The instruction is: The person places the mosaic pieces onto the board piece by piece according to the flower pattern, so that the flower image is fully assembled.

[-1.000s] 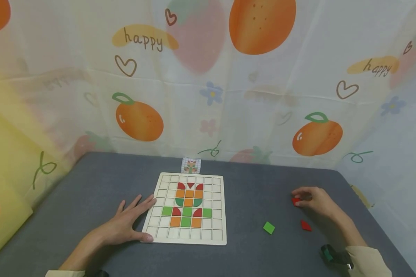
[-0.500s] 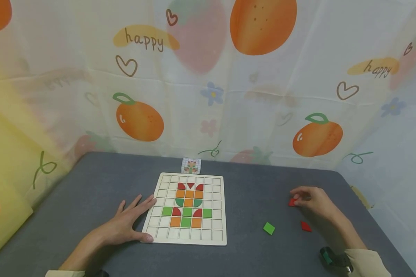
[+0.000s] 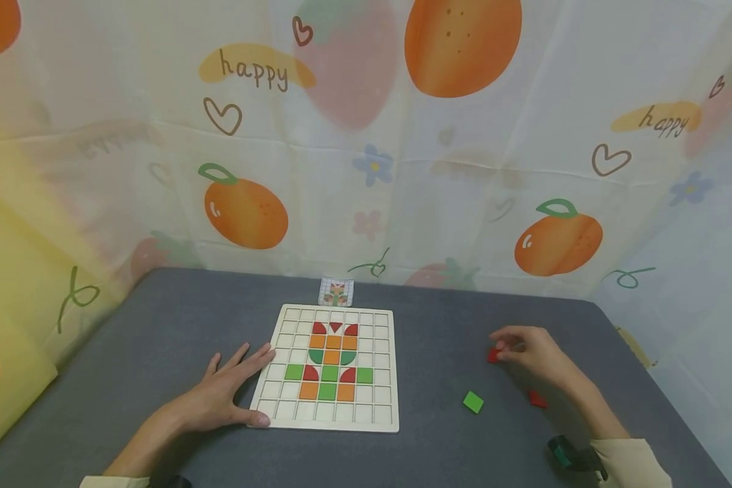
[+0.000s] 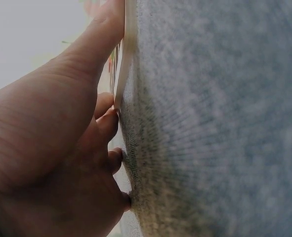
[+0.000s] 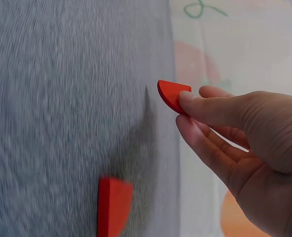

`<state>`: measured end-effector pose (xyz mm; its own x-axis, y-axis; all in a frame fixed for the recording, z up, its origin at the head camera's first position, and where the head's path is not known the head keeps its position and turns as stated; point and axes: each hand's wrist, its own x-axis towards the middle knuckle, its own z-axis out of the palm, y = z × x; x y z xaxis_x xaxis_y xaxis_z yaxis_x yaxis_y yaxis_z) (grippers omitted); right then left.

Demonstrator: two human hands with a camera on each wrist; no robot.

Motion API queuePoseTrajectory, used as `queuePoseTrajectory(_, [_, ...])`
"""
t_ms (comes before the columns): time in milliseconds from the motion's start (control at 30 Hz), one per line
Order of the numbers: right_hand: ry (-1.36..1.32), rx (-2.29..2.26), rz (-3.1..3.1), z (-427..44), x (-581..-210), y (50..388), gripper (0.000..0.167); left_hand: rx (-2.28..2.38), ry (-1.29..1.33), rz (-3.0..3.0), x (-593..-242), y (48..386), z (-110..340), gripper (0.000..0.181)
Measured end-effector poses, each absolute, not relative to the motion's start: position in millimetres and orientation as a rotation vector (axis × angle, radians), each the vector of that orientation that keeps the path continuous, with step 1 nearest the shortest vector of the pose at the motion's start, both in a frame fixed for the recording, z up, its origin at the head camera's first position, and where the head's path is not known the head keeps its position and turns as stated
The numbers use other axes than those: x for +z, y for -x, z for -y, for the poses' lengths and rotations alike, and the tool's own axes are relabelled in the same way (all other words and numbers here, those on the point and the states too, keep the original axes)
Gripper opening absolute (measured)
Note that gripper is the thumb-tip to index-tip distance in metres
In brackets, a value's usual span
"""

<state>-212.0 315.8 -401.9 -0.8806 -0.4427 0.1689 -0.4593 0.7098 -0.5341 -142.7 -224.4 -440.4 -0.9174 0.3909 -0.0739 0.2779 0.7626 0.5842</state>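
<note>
My right hand [image 3: 533, 352] pinches a red quarter-circle tile [image 5: 173, 94] between thumb and fingers, lifted off the table in the right wrist view. Below that hand another red tile [image 3: 537, 399] lies on the table, and a green square tile [image 3: 473, 402] lies to its left. With fingers spread, my left hand [image 3: 216, 396] rests at the left edge of a white grid board [image 3: 378, 413], thumb and fingertips touching its rim. Red, orange and green tiles form a pattern in the board's middle cells. The left wrist view shows the thumb [image 4: 94, 42] against the board's side.
A small printed card [image 3: 336, 292] with a coloured grid pattern lies just behind the board. The dark grey table [image 3: 439, 339] ends at a curtain [image 3: 366, 203] printed with fruit, along its back and sides.
My right hand has moved left with the red quarter-circle tile, toward the board. My left hand and the board have stayed in place.
</note>
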Motion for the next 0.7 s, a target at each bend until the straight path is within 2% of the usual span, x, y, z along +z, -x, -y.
queuePoseTrajectory(700, [-0.959,1.028,2.861,-266.6,-402.9,207.0,0.026,0.887,-0.528,-2.757,-437.9,141.8,223.5,0.111])
